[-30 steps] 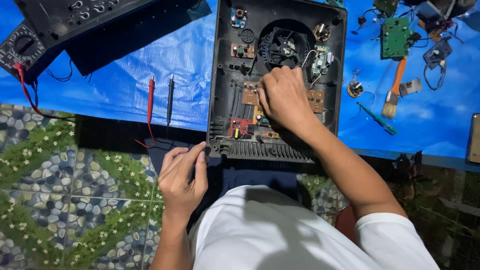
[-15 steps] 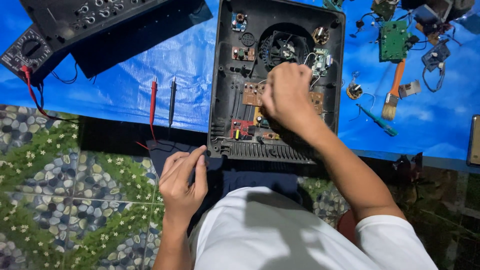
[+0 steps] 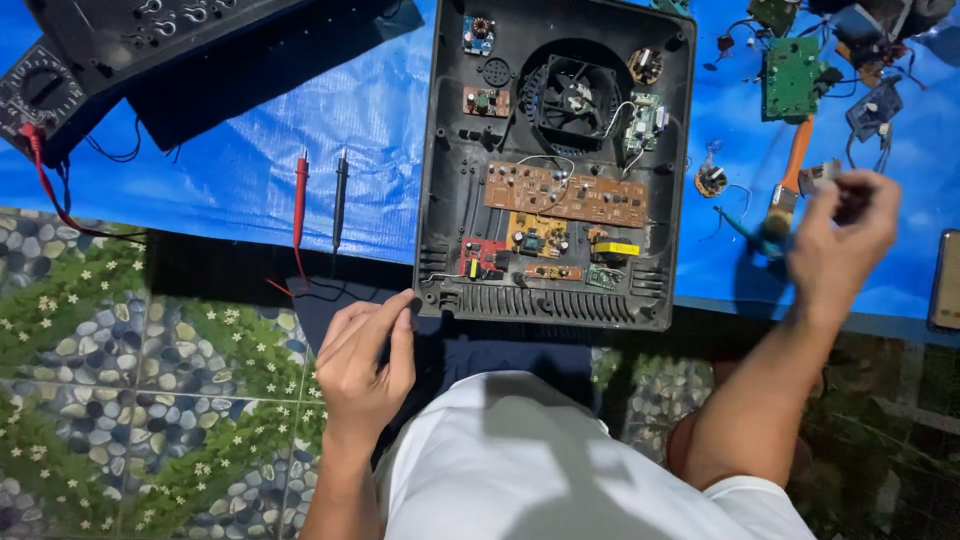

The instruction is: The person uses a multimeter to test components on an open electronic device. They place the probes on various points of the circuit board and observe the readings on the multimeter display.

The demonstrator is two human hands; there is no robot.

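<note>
An open black appliance housing [image 3: 440, 200] lies on a blue tarp [image 3: 250, 170]. Inside it are a fan [image 3: 575, 95], a long brown circuit board [image 3: 565, 195] and smaller boards near the ribbed front edge. My left hand [image 3: 365, 360] rests with loose fingers at the housing's lower left corner, thumb tip against it, holding nothing. My right hand [image 3: 845, 235] hangs blurred in the air to the right of the housing, fingers drawn together. Whether it pinches something small is unclear.
A multimeter [image 3: 40, 95] sits at the upper left, its red probe [image 3: 300, 200] and black probe [image 3: 340, 195] lying side by side. A black panel [image 3: 170, 30] lies beyond. Right of the housing are a green board [image 3: 792, 75], an orange-handled brush [image 3: 790, 180] and loose wired parts.
My right hand has left the inside of the housing and swung out to the right, over the tarp. The left hand stays by the housing's corner.
</note>
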